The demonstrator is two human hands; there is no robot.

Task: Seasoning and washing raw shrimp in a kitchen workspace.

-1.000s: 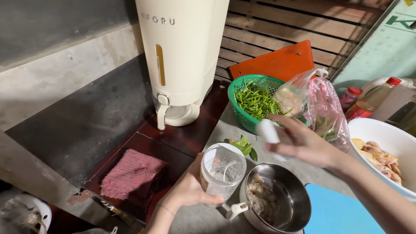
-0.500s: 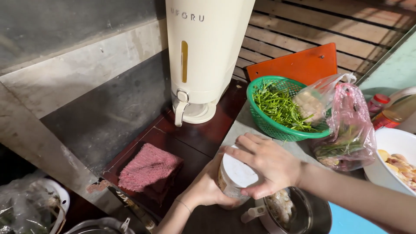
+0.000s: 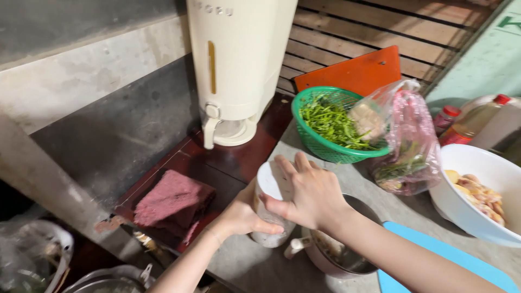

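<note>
We take the clear plastic jar (image 3: 269, 217) as our landmark. A second ago it stood open, the white lid (image 3: 271, 182) held up and away in the right hand (image 3: 308, 198); half a second ago that hand was coming down onto the mouth. Now the lid sits on top of the jar — the right hand lies spread across it, palm down and fingers fanned, pressing or turning it, we cannot tell which. The left hand (image 3: 242, 216) is wrapped round the jar's side from the left, thumb across the front, holding it steady. We judge the closing to be nearly done.

Just right of the jar, almost touching it, stands a small metal pot (image 3: 347, 255) with a pale handle; beyond that pot lies a blue mat (image 3: 434, 255). Left of the jar a pinkish-red cloth (image 3: 171, 201) rests on a dark red board (image 3: 239, 163). Behind the jar rises a tall cream dispenser (image 3: 239, 65) with a spout. Back and to the right — a green basket (image 3: 312, 138) of greens, a clear bag (image 3: 404, 141), a white bowl (image 3: 467, 163) of pale food, an orange cutting board (image 3: 353, 70) and bottles (image 3: 472, 122). The counter (image 3: 255, 266) is grey and worn, the wall behind is slatted wood.
</note>
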